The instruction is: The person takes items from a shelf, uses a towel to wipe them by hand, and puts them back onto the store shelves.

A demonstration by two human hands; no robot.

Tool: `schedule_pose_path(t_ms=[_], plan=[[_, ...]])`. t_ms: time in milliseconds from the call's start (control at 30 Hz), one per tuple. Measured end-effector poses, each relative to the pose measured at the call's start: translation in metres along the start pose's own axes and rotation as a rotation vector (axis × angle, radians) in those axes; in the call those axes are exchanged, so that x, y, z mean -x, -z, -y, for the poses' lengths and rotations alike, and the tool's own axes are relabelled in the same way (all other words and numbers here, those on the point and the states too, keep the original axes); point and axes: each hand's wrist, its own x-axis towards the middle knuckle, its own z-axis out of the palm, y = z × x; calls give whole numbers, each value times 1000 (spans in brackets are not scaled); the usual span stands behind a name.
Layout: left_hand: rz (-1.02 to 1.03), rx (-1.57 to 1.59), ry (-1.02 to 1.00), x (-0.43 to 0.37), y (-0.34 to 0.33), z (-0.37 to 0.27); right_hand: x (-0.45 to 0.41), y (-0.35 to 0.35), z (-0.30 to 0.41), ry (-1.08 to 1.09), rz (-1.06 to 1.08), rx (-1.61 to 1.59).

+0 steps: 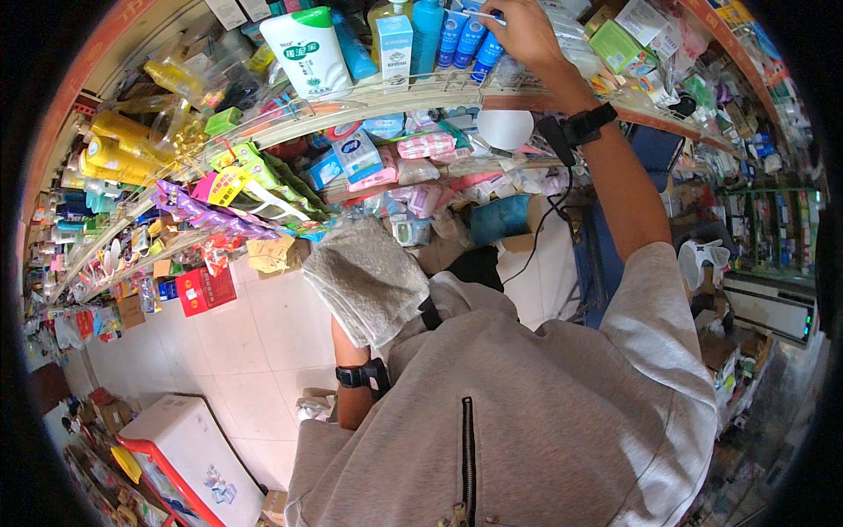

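Observation:
My right hand (523, 29) reaches to the top shelf, its fingers closed on a thin white strip (475, 14) above several blue tubes (469, 41). Beside the tubes stand a blue bottle (427, 36), a light blue and white carton (395, 56) and a white bottle with a green cap (308, 56). A grey towel (369, 277) drapes over my left hand, hiding the fingers, and hangs in front of my body. Just below the cloth, my left wrist wears a black band (362, 375).
Lower shelves hold a pink package (427, 145), a white disc (505, 128) and snack bags (253, 178). A red box (205, 291) sits by the tiled floor (263, 342). A white chest freezer (197, 454) stands lower left. A black cable (541, 230) hangs from my right wrist.

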Motion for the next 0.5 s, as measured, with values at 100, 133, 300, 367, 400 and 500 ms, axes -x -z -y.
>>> schedule_pose_path(t_ms=[100, 133, 300, 367, 400, 500], plan=[[4, -29, -9, 1, 0, 2, 2, -15, -19, -126, 96, 53], [-1, -59, -9, 1, 2, 3, 1, -15, -15, -121, 97, 48], [-27, 4, -17, 0, -1, 5, 7, -15, -11, 87, -107, 135], [-18, 43, -7, -3, 0, 6, 7, -16, -14, 97, -113, 109], [-1, -15, -18, -2, 1, 7, 7, -17, -15, 105, -113, 80], [13, -66, -33, 0, -2, 4, 5, -19, -21, 166, -93, 74]])
